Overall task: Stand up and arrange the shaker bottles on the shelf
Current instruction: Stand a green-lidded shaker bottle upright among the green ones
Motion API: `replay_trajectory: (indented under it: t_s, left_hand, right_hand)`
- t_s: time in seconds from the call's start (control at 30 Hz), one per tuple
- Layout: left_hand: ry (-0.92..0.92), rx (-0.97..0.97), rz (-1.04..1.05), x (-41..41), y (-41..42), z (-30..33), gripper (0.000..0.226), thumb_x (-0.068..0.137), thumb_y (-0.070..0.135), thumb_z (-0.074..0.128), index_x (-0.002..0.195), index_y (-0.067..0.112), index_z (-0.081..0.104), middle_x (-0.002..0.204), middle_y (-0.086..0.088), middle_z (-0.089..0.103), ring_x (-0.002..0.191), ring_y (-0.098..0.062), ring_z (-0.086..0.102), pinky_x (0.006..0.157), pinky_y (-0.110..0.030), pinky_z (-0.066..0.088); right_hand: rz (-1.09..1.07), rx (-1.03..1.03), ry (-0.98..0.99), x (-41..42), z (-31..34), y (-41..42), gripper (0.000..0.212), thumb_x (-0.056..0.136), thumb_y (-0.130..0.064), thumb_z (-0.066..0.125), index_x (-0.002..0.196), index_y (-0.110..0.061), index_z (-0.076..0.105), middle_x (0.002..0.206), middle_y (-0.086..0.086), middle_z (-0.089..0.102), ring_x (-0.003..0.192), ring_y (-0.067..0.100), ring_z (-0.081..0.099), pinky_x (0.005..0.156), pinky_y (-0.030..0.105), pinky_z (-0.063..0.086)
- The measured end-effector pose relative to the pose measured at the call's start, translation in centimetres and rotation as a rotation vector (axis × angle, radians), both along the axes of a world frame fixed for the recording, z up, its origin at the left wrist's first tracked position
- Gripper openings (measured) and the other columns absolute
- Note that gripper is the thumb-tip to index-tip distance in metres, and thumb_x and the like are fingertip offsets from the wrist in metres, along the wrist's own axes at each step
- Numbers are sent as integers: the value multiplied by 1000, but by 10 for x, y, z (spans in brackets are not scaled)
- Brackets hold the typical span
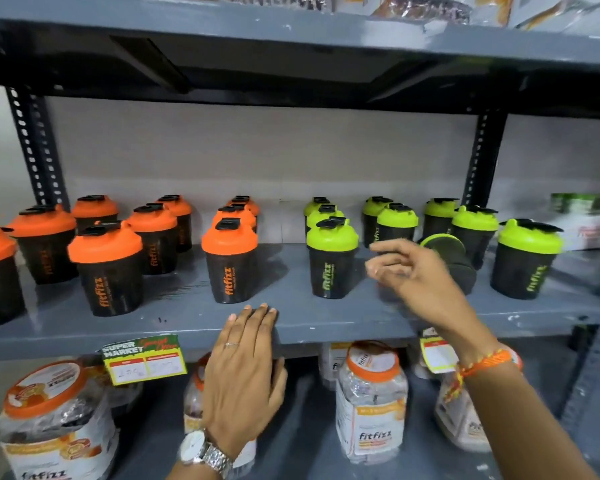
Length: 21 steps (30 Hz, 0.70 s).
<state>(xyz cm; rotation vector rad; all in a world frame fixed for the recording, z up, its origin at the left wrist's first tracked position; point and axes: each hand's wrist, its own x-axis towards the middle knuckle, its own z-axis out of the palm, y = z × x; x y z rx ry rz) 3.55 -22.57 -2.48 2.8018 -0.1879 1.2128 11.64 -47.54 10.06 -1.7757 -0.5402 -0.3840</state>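
Black shaker bottles stand on a grey shelf (174,327). Several with orange lids fill the left half, one in front at centre (230,265). Several with green lids fill the right half, one in front (331,259) and another at far right (525,259). One green-lidded shaker (452,258) lies tipped on its side between them. My right hand (413,271) hovers just in front of the tipped shaker, fingers apart, holding nothing. My left hand (246,372) rests flat on the shelf's front edge, below the centre orange-lidded bottle.
Clear jars with orange lids (371,403) stand on the shelf below. A green price tag (144,358) hangs from the shelf edge, another (437,355) under my right wrist. Black perforated uprights (37,157) frame the bay. Packaged goods sit at far right (589,216).
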Motion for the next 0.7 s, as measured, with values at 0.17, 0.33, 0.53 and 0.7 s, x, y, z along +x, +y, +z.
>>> replay_trajectory:
  t_s: [0.17, 0.33, 0.53, 0.7]
  left_hand:
    - [-45, -8, -77, 18, -38, -2, 65, 86, 41, 60, 142, 10, 52, 146, -7, 55, 138, -27, 48, 121, -43, 28]
    - [-76, -25, -20, 23, -53, -6, 62, 88, 41, 59, 141, 10, 52, 140, -8, 58, 131, -29, 51, 121, -42, 25]
    - [-93, 4, 30, 22, -56, -6, 58, 88, 37, 60, 139, 11, 53, 138, -8, 59, 127, -28, 51, 119, -41, 25]
    - [-80, -14, 44, 21, -59, -4, 54, 90, 37, 54, 138, 11, 53, 138, -8, 59, 127, -28, 52, 119, -41, 25]
  right_hand:
    - [-675, -304, -139, 26, 15, -79, 33, 80, -32, 76, 99, -7, 67, 83, 9, 71, 78, 22, 67, 80, 37, 54]
    - [-737, -693, 92, 48, 16, -101, 74, 88, -56, 57, 121, 9, 49, 120, 31, 59, 115, 48, 53, 95, 51, 44]
    - [-613, -628, 253, 66, 6, -108, 105, 79, -73, 55, 138, 11, 35, 137, 29, 52, 127, 44, 49, 98, 42, 43]
    - [-568, -445, 287, 68, -1, -119, 84, 76, -65, 61, 125, 4, 55, 127, 25, 60, 113, 42, 60, 88, 41, 51]
